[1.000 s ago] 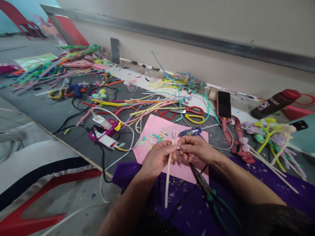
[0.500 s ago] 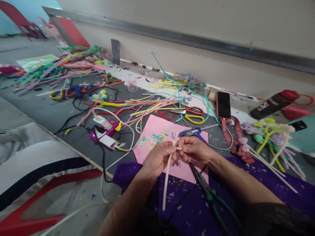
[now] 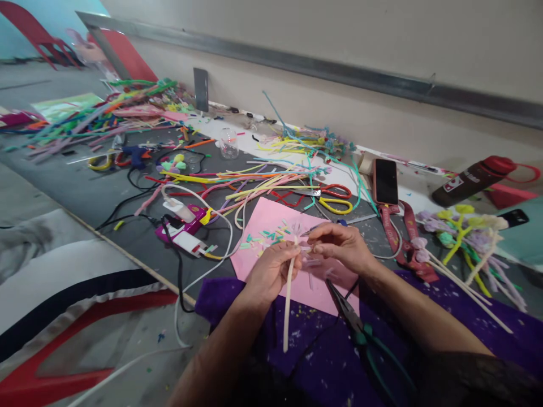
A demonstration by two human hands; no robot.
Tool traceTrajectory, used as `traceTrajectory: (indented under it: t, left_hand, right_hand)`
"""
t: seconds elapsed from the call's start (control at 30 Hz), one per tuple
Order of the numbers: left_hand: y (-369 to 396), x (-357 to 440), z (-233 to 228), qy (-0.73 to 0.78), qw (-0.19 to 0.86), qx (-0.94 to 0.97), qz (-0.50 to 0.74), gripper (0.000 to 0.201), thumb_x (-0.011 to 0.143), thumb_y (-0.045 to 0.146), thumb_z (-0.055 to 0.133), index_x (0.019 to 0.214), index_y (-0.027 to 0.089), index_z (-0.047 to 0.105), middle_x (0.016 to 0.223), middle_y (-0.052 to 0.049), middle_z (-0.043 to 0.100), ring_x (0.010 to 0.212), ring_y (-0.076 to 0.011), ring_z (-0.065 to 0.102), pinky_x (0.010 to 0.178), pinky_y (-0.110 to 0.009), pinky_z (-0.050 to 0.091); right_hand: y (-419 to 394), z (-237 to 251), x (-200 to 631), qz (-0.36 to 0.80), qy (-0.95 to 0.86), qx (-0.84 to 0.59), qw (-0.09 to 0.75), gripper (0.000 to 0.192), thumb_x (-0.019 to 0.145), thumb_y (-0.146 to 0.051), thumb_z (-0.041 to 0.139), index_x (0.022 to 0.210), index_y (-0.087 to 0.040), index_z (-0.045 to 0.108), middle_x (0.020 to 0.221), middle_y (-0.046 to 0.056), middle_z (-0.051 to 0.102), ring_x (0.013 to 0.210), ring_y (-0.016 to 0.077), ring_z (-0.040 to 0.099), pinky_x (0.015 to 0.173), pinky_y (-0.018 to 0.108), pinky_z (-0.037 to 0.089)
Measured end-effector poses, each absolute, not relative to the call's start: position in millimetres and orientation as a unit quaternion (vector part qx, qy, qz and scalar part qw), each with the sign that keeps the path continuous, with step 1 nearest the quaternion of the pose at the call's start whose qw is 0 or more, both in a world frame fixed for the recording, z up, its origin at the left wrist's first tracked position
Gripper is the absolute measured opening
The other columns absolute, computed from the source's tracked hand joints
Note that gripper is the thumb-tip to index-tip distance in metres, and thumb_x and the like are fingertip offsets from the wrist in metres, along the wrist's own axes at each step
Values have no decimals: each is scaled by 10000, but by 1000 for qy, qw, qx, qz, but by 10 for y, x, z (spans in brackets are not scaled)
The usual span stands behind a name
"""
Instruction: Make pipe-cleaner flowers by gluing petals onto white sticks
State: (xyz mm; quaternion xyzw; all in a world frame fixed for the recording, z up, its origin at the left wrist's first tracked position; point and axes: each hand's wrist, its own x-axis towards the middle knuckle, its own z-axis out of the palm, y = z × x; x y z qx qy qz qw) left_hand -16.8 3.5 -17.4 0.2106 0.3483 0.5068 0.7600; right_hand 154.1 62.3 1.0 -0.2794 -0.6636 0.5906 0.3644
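Observation:
My left hand [image 3: 275,264] pinches a cream pipe cleaner stem [image 3: 288,305], which hangs down below the fingers. A small pale lilac pipe cleaner flower [image 3: 296,229] tops that stem. My right hand [image 3: 341,246] hovers just right of it, thumb and index finger apart, with nothing visible between them. A short pale piece sticks out near the left fingertips. Beneath both hands lies a pink foam sheet [image 3: 254,223] with cut pipe cleaner bits [image 3: 271,234] on it. The blue glue gun [image 3: 343,222] is mostly hidden behind my right hand.
Green-handled pliers [image 3: 360,333] rest on purple cloth [image 3: 314,362]. Scissors [image 3: 335,204], loose pipe cleaners [image 3: 263,183], a phone [image 3: 385,181] and finished flowers [image 3: 462,226] surround the sheet. A bottle [image 3: 470,181] stands at right; a power strip [image 3: 182,229] with cables is at left.
My right hand has drawn slightly up and right, away from the left fingertips, its fingers parting. The left hand keeps its pinch on the stem, which has shifted a little.

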Motion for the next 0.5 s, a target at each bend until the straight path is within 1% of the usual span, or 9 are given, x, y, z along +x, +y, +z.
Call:
traceTrajectory:
  t: [0.07, 0.13, 0.23, 0.37, 0.5]
  left_hand:
    - [34, -161, -165, 356, 761, 211, 500, 114, 692, 188, 611, 632, 133, 531, 463, 27, 514, 356, -32, 386, 369, -169, 235]
    - [36, -155, -156, 365, 759, 216, 494, 123, 683, 202, 615, 624, 136, 530, 450, 30, 511, 345, -32, 373, 366, -171, 232]
    - [37, -150, -147, 382, 750, 234, 486, 152, 679, 235, 618, 610, 145, 518, 442, 34, 509, 334, -32, 355, 364, -177, 228]
    - [23, -156, -132, 443, 706, 297, 466, 225, 699, 309, 605, 576, 159, 491, 423, 50, 485, 320, -33, 318, 360, -185, 200]
    - [-5, -158, -99, 528, 627, 386, 424, 260, 706, 357, 595, 559, 169, 492, 399, 65, 461, 325, -42, 308, 374, -190, 208]
  right_hand:
    - [586, 10, 1518, 534, -716, -261, 366, 147, 722, -232, 688, 858, -186, 656, 758, 13, 619, 693, 122, 577, 596, 231, 450]
    - [555, 15, 1490, 475, -761, -250, 363, 69, 765, -218, 643, 820, -178, 654, 713, 13, 603, 660, 119, 556, 592, 237, 430]
    - [544, 38, 1480, 418, -799, -242, 358, 50, 796, -184, 596, 787, -172, 644, 676, 11, 589, 631, 116, 538, 580, 238, 410]
    - [608, 108, 1574, 392, -815, -245, 350, 49, 779, -145, 592, 778, -170, 635, 727, 20, 601, 678, 125, 546, 606, 244, 413]
    - [696, 211, 1720, 392, -804, -283, 348, 25, 763, -164, 610, 767, -167, 635, 749, 23, 601, 660, 121, 539, 576, 239, 403]
